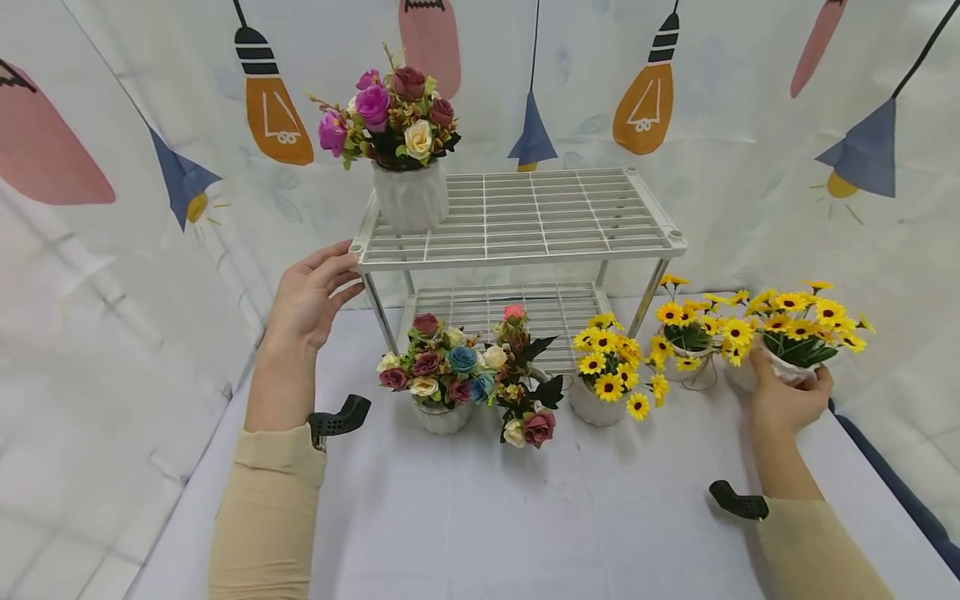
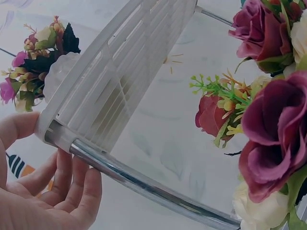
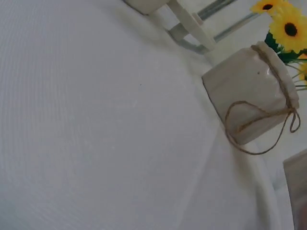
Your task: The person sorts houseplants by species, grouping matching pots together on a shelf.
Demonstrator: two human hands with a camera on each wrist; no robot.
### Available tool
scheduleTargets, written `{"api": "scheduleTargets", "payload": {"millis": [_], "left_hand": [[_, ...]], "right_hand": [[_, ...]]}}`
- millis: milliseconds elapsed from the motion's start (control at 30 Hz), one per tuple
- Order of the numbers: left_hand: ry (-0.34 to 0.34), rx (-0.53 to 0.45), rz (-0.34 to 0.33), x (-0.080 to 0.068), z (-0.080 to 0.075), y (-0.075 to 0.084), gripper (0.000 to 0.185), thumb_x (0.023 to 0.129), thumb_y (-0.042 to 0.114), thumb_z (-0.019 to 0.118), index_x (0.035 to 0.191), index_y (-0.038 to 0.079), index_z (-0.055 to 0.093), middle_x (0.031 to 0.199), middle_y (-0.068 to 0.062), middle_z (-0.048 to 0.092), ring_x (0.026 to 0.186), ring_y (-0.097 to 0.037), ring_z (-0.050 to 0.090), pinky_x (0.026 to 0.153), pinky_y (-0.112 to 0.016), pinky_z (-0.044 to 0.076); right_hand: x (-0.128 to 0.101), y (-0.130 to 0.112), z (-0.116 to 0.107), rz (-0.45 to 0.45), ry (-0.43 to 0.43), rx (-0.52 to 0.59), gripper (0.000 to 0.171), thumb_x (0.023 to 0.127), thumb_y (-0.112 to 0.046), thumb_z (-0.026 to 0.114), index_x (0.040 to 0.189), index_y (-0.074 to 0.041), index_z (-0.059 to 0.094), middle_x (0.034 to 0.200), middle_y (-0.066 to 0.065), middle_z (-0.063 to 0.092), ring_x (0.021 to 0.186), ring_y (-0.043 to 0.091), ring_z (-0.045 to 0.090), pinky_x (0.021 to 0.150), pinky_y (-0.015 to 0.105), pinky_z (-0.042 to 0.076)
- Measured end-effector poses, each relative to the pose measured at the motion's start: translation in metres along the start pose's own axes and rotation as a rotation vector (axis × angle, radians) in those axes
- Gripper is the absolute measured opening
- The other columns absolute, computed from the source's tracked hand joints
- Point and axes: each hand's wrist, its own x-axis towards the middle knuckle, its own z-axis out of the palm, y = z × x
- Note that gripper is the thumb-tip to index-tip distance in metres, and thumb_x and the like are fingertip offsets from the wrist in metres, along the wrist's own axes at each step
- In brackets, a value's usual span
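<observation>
A white two-tier wire rack (image 1: 525,218) stands at the back of the table. My left hand (image 1: 330,279) rests with straight fingers against the front left corner of its top shelf. In the left wrist view the thumb and fingers (image 2: 72,187) lie on either side of that corner (image 2: 53,132), above the chrome leg (image 2: 144,184). My right hand (image 1: 787,396) grips a white pot of yellow daisy-like flowers (image 1: 802,325) at the table's right side. A ribbed white vase of purple and pink roses (image 1: 408,196) sits on the top shelf's left end.
In front of the rack stand a pot of mixed roses (image 1: 442,383), a loose-looking rose bunch (image 1: 525,392), a yellow-flower pot (image 1: 603,379) and a twine-tied pot (image 1: 686,346), also (image 3: 249,103). A printed curtain hangs behind. White cloth (image 1: 525,517) covers the table.
</observation>
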Motion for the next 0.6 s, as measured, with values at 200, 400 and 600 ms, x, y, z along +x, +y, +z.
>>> {"api": "scheduleTargets", "payload": {"millis": [200, 400, 600], "left_hand": [[0.0, 0.013, -0.001, 0.0, 0.001, 0.0, 0.057, 0.097, 0.019, 0.075, 0.143, -0.005, 0.052, 0.121, -0.007, 0.063, 0.105, -0.018, 0.06, 0.091, -0.029, 0.052], [0.004, 0.018, 0.001, -0.001, 0.002, 0.0, 0.059, 0.097, 0.02, 0.075, 0.145, -0.005, 0.052, 0.121, -0.006, 0.064, 0.104, -0.018, 0.061, 0.091, -0.028, 0.052], [0.007, 0.014, 0.0, -0.003, 0.002, 0.001, 0.06, 0.098, 0.02, 0.074, 0.147, -0.005, 0.05, 0.12, -0.005, 0.063, 0.104, -0.017, 0.061, 0.094, -0.031, 0.05]], "right_hand": [[-0.025, -0.027, 0.004, -0.094, 0.05, 0.179, 0.095, 0.067, -0.012, 0.099, 0.145, -0.02, 0.046, 0.14, -0.003, 0.048, 0.129, 0.009, 0.048, 0.1, 0.014, 0.042], [-0.047, -0.055, 0.011, -0.146, 0.044, 0.328, 0.093, 0.064, 0.003, 0.097, 0.14, -0.017, 0.048, 0.138, 0.002, 0.049, 0.127, 0.013, 0.051, 0.1, 0.018, 0.045], [-0.068, -0.078, 0.018, -0.164, -0.031, 0.39, 0.095, 0.063, 0.001, 0.098, 0.141, -0.019, 0.047, 0.138, 0.003, 0.046, 0.127, 0.015, 0.051, 0.099, 0.021, 0.047]]}}
